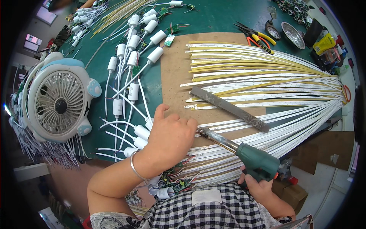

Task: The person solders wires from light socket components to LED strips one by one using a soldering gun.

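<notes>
My right hand (259, 187) is wrapped around the handle of a green soldering gun (253, 160). Its metal barrel points left, and the tip meets the end of one white LED strip (225, 123). Right beside that tip is my left hand (172, 131), its fingers curled in and the index finger raised at the knuckle. Whatever the left fingertips hold is hidden behind the hand. Under the left wrist lie white cylindrical lamp caps (142, 132) with white wires. Small green circuit boards (169, 178) with thin wires sit close to my apron.
A flat grey bar (230, 108) lies across the fanned strips on a brown board (175, 68). Pliers (263, 38) and a metal dish (292, 35) are at the back right. A white-and-blue fan (60, 106) stands at left, with more wired lamp caps (150, 26) behind.
</notes>
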The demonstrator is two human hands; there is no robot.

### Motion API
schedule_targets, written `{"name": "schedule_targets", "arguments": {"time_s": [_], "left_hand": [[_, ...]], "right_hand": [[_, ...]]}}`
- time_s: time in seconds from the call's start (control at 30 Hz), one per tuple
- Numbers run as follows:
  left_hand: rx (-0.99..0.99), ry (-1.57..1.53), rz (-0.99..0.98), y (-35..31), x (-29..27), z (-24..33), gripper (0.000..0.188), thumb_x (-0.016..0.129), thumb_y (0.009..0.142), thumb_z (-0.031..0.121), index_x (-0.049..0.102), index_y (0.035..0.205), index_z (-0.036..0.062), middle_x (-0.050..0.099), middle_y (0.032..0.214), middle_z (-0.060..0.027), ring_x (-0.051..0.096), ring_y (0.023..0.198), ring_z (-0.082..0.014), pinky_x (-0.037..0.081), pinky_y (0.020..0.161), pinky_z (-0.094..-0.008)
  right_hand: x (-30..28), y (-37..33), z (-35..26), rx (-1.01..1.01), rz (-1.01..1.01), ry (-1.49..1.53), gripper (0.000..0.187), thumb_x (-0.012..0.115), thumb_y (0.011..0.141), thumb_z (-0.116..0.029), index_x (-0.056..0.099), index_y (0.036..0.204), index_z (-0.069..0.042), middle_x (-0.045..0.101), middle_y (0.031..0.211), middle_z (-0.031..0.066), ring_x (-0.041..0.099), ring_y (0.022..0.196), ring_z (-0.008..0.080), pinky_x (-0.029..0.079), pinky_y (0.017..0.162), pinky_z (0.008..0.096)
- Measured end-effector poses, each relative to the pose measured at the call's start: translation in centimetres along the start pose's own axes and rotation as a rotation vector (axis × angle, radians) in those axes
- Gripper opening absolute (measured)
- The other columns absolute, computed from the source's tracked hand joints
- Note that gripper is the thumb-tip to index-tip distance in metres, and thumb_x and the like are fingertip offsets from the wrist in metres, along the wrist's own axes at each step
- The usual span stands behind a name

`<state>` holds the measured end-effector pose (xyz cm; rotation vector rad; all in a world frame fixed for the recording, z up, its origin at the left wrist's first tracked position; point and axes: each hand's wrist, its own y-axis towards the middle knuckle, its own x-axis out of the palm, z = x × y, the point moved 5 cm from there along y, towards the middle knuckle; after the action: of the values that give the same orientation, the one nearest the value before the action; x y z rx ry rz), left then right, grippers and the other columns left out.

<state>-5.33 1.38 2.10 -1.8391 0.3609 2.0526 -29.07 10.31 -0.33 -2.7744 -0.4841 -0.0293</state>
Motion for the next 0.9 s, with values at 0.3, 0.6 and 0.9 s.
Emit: {"name": "schedule_targets", "arguments": {"time_s": [0.3,0.6,0.9], "left_hand": [[-0.020,0.000,0.000,0.1,-0.1,-0.1,0.007,0.061,0.078,0.015,0.058,0.074,0.0105,0.059,0.061,-0.0063,0.058,0.068,-0.0230,0.033,0.095,-0.0477],[-0.036,0.027,-0.054,0.1,0.2,0.0,0.007,0.063,0.077,0.017,0.063,0.081,0.0116,0.064,0.073,-0.0052,0.060,0.075,-0.0220,0.033,0.096,-0.0466],[-0.001,-0.002,0.083,-0.2,-0.4,0.4,0.005,0.061,0.076,0.015,0.060,0.073,0.0105,0.061,0.065,-0.0075,0.059,0.069,-0.0244,0.035,0.094,-0.0463]], "right_hand": [[-0.2,0.0,0.5,0.002,0.011,-0.012,0.039,0.057,0.088,-0.009,0.042,0.122,0.002,0.056,0.103,0.0138,0.061,0.072,0.0200,0.051,0.064,0.0315],[-5.2,2.4,-5.2,-0.359,0.567,0.098,0.053,0.059,0.085,-0.020,0.038,0.130,-0.001,0.057,0.112,0.0144,0.058,0.056,0.0161,0.044,0.045,0.0250],[-14.7,11.5,-15.1,-0.823,0.817,0.002,0.034,0.054,0.091,-0.016,0.043,0.119,0.000,0.060,0.106,0.0090,0.058,0.060,0.0116,0.046,0.051,0.0239]]}}
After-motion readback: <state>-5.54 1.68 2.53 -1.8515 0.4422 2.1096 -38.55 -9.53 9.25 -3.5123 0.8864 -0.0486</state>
